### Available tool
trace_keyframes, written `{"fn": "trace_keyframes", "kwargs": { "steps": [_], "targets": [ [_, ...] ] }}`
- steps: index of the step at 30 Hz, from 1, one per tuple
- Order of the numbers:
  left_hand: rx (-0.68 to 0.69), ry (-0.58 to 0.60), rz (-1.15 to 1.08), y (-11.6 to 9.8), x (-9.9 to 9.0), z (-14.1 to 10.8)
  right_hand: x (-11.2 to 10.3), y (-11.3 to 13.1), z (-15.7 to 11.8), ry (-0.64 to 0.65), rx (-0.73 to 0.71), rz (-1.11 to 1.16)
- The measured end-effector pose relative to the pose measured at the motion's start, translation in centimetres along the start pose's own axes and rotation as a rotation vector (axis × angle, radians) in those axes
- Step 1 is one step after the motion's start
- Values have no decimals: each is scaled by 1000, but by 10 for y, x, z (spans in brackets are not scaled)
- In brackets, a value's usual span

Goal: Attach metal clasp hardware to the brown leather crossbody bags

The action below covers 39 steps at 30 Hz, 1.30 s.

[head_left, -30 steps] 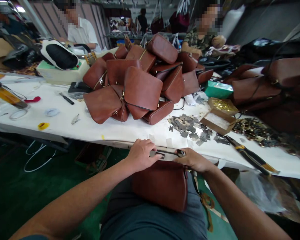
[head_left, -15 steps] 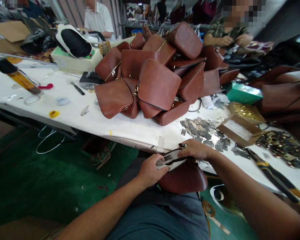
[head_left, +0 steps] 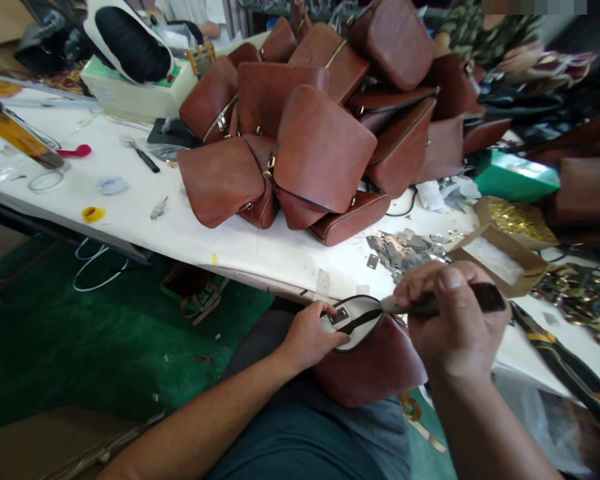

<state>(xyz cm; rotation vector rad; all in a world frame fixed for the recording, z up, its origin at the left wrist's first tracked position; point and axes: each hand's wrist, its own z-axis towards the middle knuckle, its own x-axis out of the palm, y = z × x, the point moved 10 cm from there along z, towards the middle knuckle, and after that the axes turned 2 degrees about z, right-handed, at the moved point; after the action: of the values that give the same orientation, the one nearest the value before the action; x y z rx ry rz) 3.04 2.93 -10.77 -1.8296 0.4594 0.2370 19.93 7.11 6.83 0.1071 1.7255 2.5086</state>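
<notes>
A brown leather bag (head_left: 370,370) rests on my lap against the table edge, its pale inner side turned up. My left hand (head_left: 310,337) pinches the edge of that pale part between thumb and fingers. Close to those fingers a small grey metal plate (head_left: 339,316) lies on the lining, beside a dark strip. Wrapped in my right hand (head_left: 455,327) is a dark-handled tool (head_left: 489,298). Its lighter front end points left, at the bag's rim; I cannot tell exactly what kind of tool it is.
A heap of brown bags (head_left: 325,150) fills the middle of the white table (head_left: 145,233). To the right are loose metal plates (head_left: 400,252), a box of gold-coloured pieces (head_left: 520,223) and pliers (head_left: 565,363). Two people sit across the table, beyond a large thread spool (head_left: 130,43).
My right hand has come off the bag's edge and moved right and up, now gripping the tool outright. The bag's pale side shows wider. My view has shifted downward and closer.
</notes>
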Motion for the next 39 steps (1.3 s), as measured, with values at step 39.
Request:
{"fn": "trace_keyframes", "kwargs": {
  "steps": [39],
  "targets": [
    [-35,10,-27,-7,11,0,13,-50,-46,5,-159,119]
  ]
}}
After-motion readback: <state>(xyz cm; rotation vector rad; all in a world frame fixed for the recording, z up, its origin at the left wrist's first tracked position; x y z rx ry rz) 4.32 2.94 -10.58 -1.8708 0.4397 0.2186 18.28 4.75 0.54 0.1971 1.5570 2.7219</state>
